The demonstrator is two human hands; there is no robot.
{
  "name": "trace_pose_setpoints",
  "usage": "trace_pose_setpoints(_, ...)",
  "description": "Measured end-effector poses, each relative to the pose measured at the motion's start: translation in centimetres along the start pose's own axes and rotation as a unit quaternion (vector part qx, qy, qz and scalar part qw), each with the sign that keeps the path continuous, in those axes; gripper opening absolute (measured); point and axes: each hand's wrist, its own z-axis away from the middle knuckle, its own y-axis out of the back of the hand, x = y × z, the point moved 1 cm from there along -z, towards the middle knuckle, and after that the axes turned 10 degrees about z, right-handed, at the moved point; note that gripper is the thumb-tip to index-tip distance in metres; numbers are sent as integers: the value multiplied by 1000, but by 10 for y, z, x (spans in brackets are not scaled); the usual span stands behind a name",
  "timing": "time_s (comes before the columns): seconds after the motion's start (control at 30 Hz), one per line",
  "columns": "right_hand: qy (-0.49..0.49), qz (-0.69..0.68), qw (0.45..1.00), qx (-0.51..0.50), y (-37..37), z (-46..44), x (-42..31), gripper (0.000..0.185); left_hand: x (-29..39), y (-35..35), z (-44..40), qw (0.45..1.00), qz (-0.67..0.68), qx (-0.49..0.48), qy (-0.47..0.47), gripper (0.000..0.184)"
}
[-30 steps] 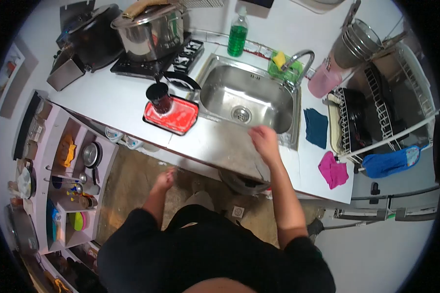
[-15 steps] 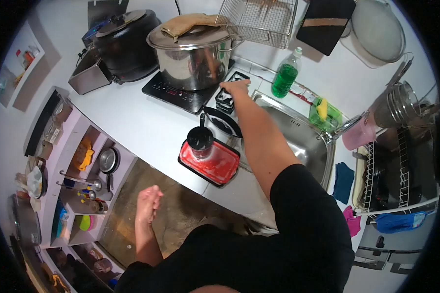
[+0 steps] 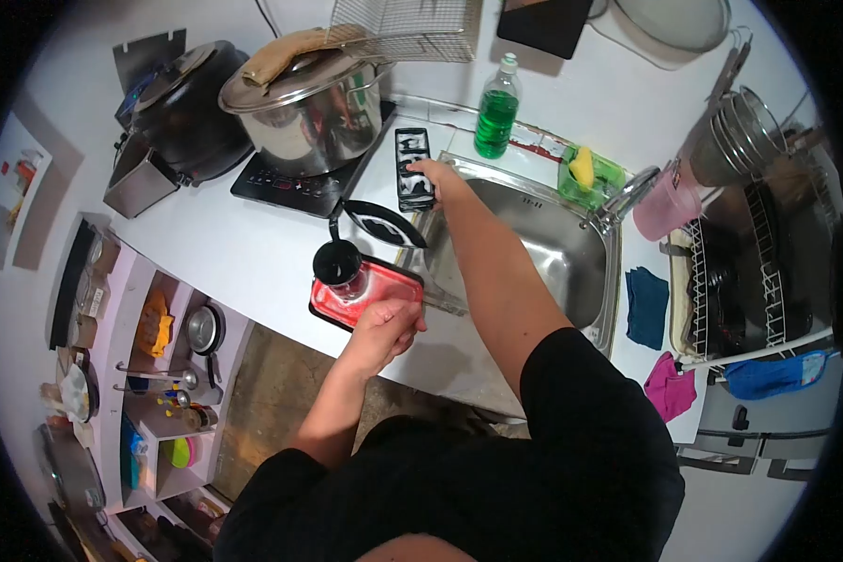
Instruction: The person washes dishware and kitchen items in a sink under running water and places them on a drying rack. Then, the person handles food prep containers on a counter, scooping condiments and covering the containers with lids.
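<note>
Here, right hand (image 3: 440,181) clasping black tray (image 3: 410,148) — left hand (image 3: 382,335) curled, near red tray (image 3: 382,279).

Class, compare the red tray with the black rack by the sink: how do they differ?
The red tray is edged in black; the black rack shows pale patches between dark parts. The red tray is broader, the black rack narrower. A black cup stands on the red tray, while the right hand is at the black rack. Both rest on the white counter.

red tray (image 3: 384,280): glossy | pot (image 3: 314,126): shiny metal | sink (image 3: 576,253): smooth metal | pink cloth (image 3: 672,386): matt
</note>
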Motion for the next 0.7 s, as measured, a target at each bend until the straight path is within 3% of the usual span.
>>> trace_pose_setpoints(0.07,-37,-16,998,-52,5,18,3,26,-12,-1,5,999,13,27,23,27)
trace_pose_setpoints(0.13,-39,-41,995,-77,17,38,8,27,-19,-2,9,998,18,47,24,28)
trace_pose_setpoints(0.23,-3,-97,984,-148,52,51,39,25,-22,-3,15,991,59,117,33,27)
trace_pose_setpoints(0.33,107,-170,954,-222,105,73,91,26,-21,-7,6,993,65,100,2,28)
trace_pose_setpoints(0.4,34,-200,962,-184,146,78,134,24,-20,-14,-1,994,54,94,-1,27)
trace_pose_setpoints(0.57,-116,-63,984,-117,229,62,230,23,-36,-29,-21,996,24,77,34,26)
trace_pose_setpoints(0.7,-122,-41,989,-72,244,70,264,24,-54,-45,-46,996,-1,50,70,28)
